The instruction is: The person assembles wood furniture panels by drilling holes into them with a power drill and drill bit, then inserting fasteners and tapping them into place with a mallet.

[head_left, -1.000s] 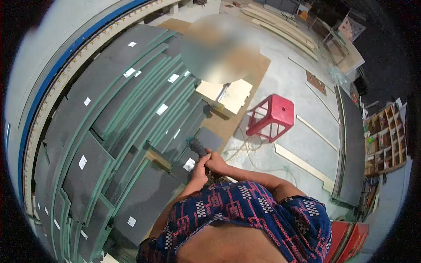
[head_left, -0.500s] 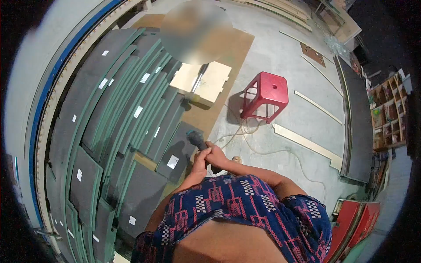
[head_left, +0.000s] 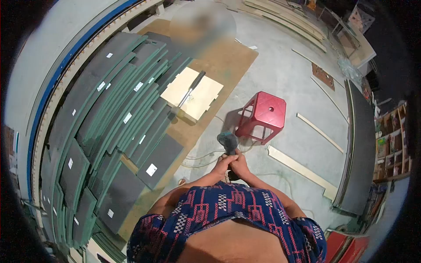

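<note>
A dark hand-held power tool [head_left: 228, 142] with a rounded head and a teal-tinted edge is held in front of my body, over the pale floor. My left hand [head_left: 222, 165] and my right hand [head_left: 239, 164] are close together, both wrapped round its slim body. Its lower end is partly hidden by my fingers. Just beyond its head stands a red plastic stool [head_left: 270, 108].
Stacked dark panels with green edges [head_left: 127, 109] lie along the left. On brown sheeting [head_left: 232, 61] sits a pale board [head_left: 204, 94] with a dark-handled tool [head_left: 193, 87] across it. Cables and pale strips [head_left: 302, 173] lie on the floor; a compartment rack [head_left: 392, 144] stands right.
My view has turned. Both hands and the power tool have moved rightward, away from the dark panels to a place over the floor near the stool. The grip stays closed.
</note>
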`<state>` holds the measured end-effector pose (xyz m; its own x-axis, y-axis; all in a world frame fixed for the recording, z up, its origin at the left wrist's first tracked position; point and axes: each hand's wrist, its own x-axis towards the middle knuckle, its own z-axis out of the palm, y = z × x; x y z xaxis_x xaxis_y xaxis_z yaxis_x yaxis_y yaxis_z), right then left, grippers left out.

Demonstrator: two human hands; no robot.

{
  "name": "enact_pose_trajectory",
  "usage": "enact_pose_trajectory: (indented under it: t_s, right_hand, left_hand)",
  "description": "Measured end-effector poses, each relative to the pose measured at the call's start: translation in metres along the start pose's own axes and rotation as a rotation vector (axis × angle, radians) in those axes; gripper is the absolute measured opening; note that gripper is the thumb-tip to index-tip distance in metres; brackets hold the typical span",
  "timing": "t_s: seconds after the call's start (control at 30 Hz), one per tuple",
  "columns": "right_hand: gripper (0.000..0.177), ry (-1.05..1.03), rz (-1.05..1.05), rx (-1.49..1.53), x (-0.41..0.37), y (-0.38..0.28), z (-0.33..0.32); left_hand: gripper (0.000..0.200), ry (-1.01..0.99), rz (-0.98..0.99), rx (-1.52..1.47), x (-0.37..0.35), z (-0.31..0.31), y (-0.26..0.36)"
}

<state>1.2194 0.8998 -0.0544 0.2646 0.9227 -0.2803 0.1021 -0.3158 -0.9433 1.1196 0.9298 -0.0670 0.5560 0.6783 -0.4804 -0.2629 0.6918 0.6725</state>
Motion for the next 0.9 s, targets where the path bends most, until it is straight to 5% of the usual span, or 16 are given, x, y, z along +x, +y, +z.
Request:
enact_pose_trajectory:
  t_s: [0.5,0.77,0.9]
  right_hand:
    - [0.029,-0.111,-0.036,-0.028,0.093,-0.024,-0.017]
    - [0.028,-0.099,-0.079,0.099,0.156,-0.053,-0.012]
    - [0.031,-0.096,-0.023,0.139,0.182,-0.078,-0.019]
  left_hand:
    - [0.021,0.074,0.068,-0.049,0.058,0.018,0.062]
    - [0.034,0.067,0.276,-0.005,0.108,0.017,0.097]
    - [0.054,-0.074,0.214,-0.158,0.132,0.018,0.109]
